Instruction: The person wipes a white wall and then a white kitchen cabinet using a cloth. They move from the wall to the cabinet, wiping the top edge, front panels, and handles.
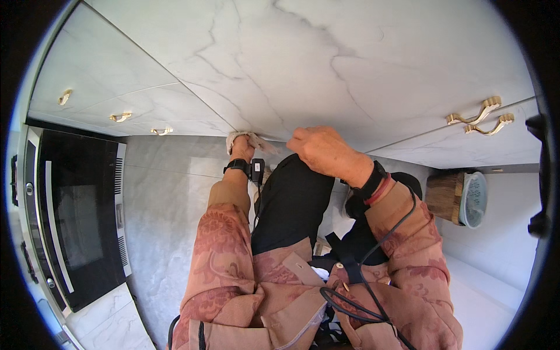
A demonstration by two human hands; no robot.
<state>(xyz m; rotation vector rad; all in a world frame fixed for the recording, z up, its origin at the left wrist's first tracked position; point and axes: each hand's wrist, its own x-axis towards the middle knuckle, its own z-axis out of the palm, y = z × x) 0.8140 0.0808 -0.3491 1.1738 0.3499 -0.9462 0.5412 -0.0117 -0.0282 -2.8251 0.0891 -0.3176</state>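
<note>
My left hand (243,148) grips a crumpled pale cloth (259,143) low down, where the marble-patterned cabinet door (306,78) comes near the grey tiled floor (168,192). Part of the cloth trails to the right of the fingers, along the cabinet's bottom edge. My right hand (326,151) is curled above my black-trousered knee (294,192), close to the lower part of the door. Its fingers bend under and away from view, so whether anything is in them is hidden.
To the left stands a black-fronted oven (78,218) with a long bar handle. Gold handles (474,113) jut from the doors at right. A wood-grain box (444,197) and a pale blue plastic basket (473,199) are at the right. A black cable (389,236) hangs by my right arm.
</note>
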